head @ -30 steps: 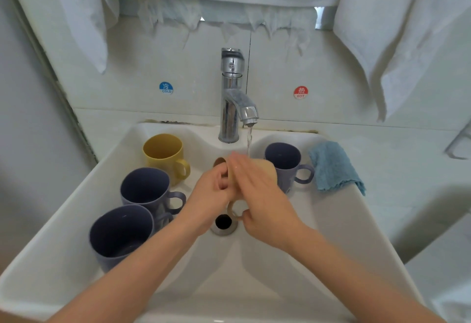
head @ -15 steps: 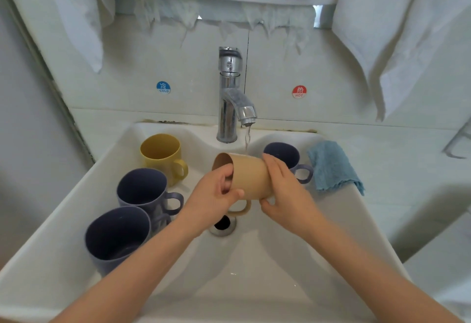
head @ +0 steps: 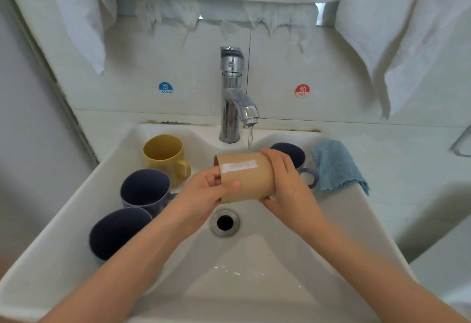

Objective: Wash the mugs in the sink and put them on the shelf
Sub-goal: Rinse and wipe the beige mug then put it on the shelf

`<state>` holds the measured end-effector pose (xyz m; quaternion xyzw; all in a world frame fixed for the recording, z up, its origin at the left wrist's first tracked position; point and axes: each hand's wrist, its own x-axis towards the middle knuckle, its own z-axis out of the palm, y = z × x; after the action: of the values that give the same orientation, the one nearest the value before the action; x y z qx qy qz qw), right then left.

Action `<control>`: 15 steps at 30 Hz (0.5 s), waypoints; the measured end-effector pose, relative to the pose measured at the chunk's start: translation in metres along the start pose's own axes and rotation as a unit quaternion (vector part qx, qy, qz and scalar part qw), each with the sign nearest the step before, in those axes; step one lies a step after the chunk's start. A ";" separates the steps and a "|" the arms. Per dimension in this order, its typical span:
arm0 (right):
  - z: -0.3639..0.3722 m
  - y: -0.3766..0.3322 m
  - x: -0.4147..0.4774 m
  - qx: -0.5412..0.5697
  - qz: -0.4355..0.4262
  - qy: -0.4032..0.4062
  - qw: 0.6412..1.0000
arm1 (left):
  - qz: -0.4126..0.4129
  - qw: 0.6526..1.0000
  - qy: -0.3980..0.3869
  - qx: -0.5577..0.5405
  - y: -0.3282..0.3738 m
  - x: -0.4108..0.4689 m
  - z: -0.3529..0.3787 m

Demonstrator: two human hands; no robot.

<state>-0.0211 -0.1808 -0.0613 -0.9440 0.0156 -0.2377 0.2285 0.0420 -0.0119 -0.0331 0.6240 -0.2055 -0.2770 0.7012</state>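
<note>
The tan mug [head: 244,177] is being washed — it is held under water from the tap [head: 233,98], over the drain [head: 225,222] in the middle of the sink [head: 254,284]. It lies on its side, long way left to right, mouth pointing left. The left hand [head: 204,195] grips the rim, the right hand [head: 288,187] wraps the bottom. Next, it probably needs turning — to rinse inside.

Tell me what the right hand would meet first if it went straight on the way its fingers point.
The right hand, gripping the tan mug, would likely meet the water stream first, then the faucet; depth is unclear.
</note>
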 end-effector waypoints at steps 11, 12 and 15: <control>0.017 -0.043 -0.011 -0.029 -0.134 -0.080 0.987 | 0.041 0.987 0.045 0.147 -0.013 0.002 -0.001; 0.018 -0.045 -0.011 -0.025 -0.149 -0.097 0.984 | 0.040 0.985 0.050 0.159 -0.014 0.002 -0.001; 0.016 -0.032 -0.008 -0.020 -0.099 -0.094 0.990 | 0.034 0.990 0.051 0.128 -0.015 0.001 0.001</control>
<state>-0.0237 -0.1440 -0.0635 -0.9635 -0.0949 -0.1687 0.1849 0.0408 -0.0143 -0.0475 0.7145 -0.2244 -0.1926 0.6341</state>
